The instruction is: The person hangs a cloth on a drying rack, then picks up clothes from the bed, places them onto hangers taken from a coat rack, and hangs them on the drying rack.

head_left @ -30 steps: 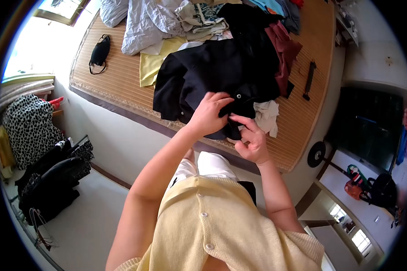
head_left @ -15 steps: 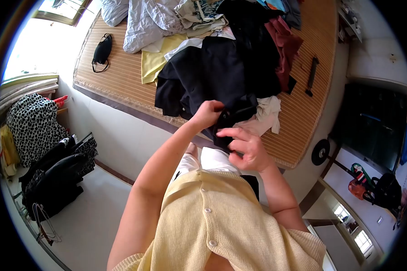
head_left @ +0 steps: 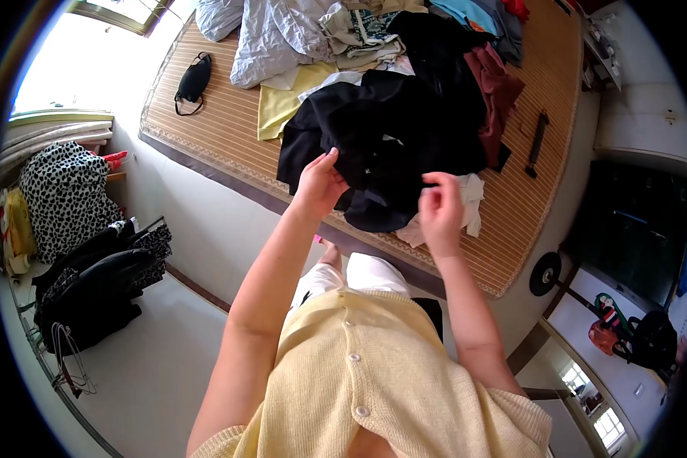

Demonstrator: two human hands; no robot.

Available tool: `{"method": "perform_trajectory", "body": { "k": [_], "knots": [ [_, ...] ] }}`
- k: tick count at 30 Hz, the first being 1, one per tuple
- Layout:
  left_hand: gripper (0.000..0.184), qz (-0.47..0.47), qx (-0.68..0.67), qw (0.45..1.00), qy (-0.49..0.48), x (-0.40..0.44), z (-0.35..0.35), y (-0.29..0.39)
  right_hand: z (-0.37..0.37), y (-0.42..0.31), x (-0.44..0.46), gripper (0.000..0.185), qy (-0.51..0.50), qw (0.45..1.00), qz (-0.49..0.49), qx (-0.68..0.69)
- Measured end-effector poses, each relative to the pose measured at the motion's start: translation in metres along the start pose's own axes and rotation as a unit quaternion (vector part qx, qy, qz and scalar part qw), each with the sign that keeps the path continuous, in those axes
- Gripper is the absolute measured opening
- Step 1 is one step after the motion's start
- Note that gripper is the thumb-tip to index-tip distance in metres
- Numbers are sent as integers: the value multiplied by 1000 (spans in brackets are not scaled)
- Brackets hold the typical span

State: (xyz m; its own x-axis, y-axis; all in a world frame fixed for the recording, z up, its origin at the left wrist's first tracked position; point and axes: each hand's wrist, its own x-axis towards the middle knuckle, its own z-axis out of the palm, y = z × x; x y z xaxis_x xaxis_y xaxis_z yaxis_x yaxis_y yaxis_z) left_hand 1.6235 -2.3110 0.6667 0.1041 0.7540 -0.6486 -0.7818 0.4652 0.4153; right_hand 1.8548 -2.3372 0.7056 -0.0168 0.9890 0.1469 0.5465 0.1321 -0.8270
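A black garment point(head_left: 374, 156) with small buttons and a small pale label lies rumpled at the near edge of the bed. At its left edge is my left hand point(head_left: 320, 185), thumb up and fingers closed on the cloth. My right hand point(head_left: 443, 212) is at the garment's right edge, index finger reaching toward it and the other fingers curled. Motion smears those fingers, so I cannot tell whether cloth is between them. Just beyond my right hand lies a pale pink and cream cloth point(head_left: 472, 204).
The bed mat point(head_left: 229, 130) carries a black face mask point(head_left: 195, 79), a grey pillow point(head_left: 271, 46), a yellow cloth point(head_left: 282, 107), a dark red garment point(head_left: 500, 88) and a dark bar-shaped object point(head_left: 538, 143). Black clothes point(head_left: 95, 290) hang on a rack at the left.
The black garment is spread wider, and its buttons and label show. My hands have moved apart, the left to the left and the right to the right and upward. The view has shifted slightly.
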Motion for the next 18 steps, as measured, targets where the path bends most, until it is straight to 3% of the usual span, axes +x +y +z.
{"method": "perform_trajectory", "body": {
  "k": [4,7,10,13,15,16,18],
  "knots": [
    [20,0,19,1000,3,-4,-9,-3,35,-33,6,27,-75,991,-109,-29],
    [20,17,28,999,20,-11,-13,-3,53,-28,15,22,-156,980,-82,-95],
    [21,49,12,998,30,-17,-10,-1,62,-21,21,14,-158,982,-54,-93],
    [27,96,164,980,58,-21,6,7,66,-15,22,12,-164,986,-24,-11],
    [43,179,344,922,-13,-22,16,9,67,-10,25,14,-191,980,27,57],
    [58,177,364,913,-56,-10,5,2,69,-3,28,18,-215,965,91,123],
    [47,118,482,868,-24,-3,-3,3,62,-10,33,19,-219,961,121,114]
  ]
}}
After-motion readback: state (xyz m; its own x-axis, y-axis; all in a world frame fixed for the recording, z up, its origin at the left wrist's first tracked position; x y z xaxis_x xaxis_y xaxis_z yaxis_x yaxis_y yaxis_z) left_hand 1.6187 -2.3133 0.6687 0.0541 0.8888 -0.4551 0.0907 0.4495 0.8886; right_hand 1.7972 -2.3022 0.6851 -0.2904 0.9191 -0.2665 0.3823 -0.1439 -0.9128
